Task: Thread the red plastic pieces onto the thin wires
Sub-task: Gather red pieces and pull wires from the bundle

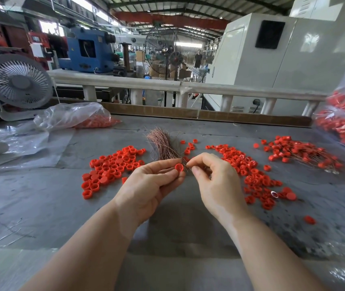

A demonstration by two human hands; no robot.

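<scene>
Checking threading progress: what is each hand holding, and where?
Left hand pinches a red cap by its rim; right hand pinches a thin wire near its tip.

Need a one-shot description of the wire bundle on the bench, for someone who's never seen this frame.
Start at the grey table and find the two spreads of loose red caps, left pile and right pile. The wire bundle lies in the gap between them, just beyond the left hand and right hand. It is the only coppery-brown, hair-thin sheaf, fanned at its far end.

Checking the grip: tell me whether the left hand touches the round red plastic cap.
Touching. The head view shows the left hand pinching the round red plastic cap at its fingertips.
</scene>
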